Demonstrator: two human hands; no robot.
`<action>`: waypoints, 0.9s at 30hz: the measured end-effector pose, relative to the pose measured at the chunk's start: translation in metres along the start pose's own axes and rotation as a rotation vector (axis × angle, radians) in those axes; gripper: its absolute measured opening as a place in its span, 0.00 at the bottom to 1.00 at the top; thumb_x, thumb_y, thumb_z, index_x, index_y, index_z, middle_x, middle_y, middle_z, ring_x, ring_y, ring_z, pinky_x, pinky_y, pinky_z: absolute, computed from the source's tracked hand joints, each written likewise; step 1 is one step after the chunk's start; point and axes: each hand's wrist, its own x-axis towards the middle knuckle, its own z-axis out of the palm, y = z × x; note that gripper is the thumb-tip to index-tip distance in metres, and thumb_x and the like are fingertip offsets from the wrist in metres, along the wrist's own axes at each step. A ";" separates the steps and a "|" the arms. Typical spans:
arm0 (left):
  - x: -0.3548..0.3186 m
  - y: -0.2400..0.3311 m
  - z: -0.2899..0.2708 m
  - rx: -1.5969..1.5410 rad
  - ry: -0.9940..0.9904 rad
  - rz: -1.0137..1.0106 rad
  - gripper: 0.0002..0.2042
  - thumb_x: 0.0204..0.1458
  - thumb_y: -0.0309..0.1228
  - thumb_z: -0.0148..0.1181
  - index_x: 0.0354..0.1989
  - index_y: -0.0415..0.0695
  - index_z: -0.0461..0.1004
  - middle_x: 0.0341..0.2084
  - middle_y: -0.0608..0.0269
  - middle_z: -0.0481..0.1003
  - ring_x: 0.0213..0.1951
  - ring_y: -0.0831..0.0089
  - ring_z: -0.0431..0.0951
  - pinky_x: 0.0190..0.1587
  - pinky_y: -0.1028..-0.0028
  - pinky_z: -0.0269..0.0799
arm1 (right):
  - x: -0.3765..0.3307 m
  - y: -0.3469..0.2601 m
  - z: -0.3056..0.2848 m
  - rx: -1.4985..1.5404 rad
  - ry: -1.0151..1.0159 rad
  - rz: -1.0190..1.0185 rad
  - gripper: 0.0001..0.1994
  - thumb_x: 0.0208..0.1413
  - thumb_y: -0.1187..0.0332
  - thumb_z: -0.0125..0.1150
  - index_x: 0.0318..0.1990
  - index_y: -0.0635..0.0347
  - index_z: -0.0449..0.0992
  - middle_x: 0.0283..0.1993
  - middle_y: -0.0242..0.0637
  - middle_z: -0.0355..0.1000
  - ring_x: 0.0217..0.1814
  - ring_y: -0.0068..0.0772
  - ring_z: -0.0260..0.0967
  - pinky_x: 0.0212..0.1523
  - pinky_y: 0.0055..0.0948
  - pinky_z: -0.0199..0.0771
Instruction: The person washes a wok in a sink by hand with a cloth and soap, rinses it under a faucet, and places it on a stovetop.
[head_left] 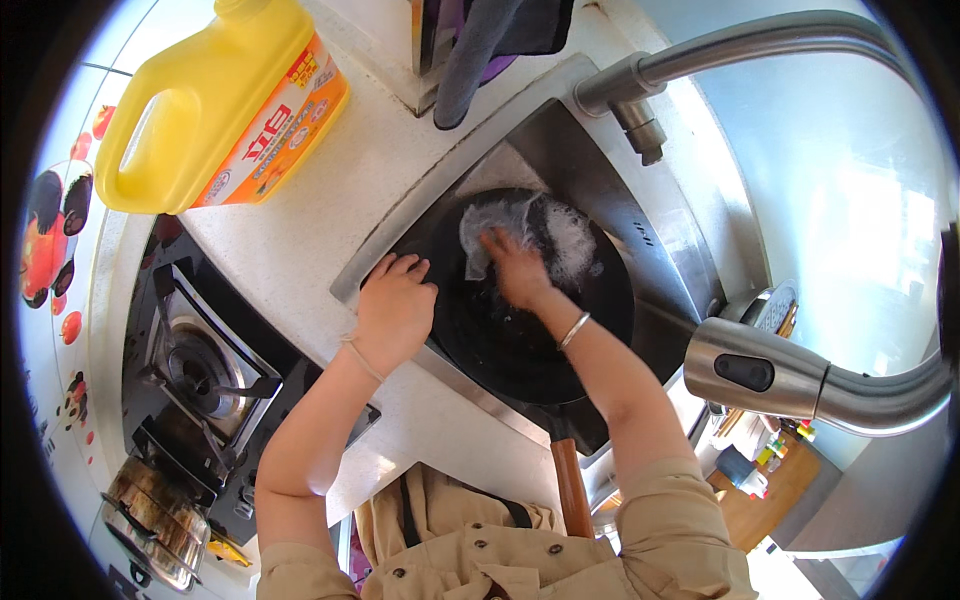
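Observation:
A round black wok (500, 345) sits in the steel sink (480, 395), its wooden handle (572, 490) pointing toward my body. White suds (572, 245) lie on its far inner side. My left hand (395, 310) grips the left rim, fingers bent over it, though the fingertips and thumb are partly hidden. Inside the wok, my right hand (515, 268) presses a thin whitish cloth (480, 232) against the surface. Its fingers lie partly in the wet cloth and foam.
A large yellow jug (225, 110) stands on the counter at far left. The gas stove (200, 370) and a steel pot (155, 520) are on the left. A tap (640, 90) overhangs the far sink corner; a thick spray head (750, 370) juts in from the right. Dark cloth (480, 60) hangs at the back.

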 end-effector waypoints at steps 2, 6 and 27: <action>-0.001 -0.001 0.004 0.004 0.008 -0.017 0.08 0.37 0.24 0.51 0.25 0.45 0.78 0.46 0.57 0.73 0.53 0.63 0.67 0.58 0.64 0.56 | -0.007 0.027 -0.006 -0.107 -0.110 0.065 0.35 0.44 0.77 0.50 0.64 0.48 0.49 0.67 0.40 0.45 0.66 0.43 0.48 0.62 0.48 0.48; -0.002 0.002 -0.003 -0.028 0.080 0.052 0.09 0.40 0.29 0.50 0.23 0.42 0.78 0.43 0.54 0.74 0.50 0.63 0.69 0.57 0.64 0.57 | -0.067 0.060 0.009 -0.263 -0.240 0.050 0.25 0.46 0.74 0.50 0.56 0.50 0.63 0.66 0.39 0.48 0.66 0.43 0.48 0.62 0.47 0.49; -0.001 0.031 -0.014 0.050 0.078 0.055 0.09 0.42 0.28 0.49 0.24 0.39 0.76 0.46 0.50 0.71 0.53 0.64 0.67 0.59 0.62 0.53 | -0.128 0.054 0.032 -0.072 -0.163 -0.035 0.22 0.50 0.61 0.53 0.50 0.64 0.66 0.56 0.49 0.58 0.58 0.49 0.57 0.56 0.47 0.57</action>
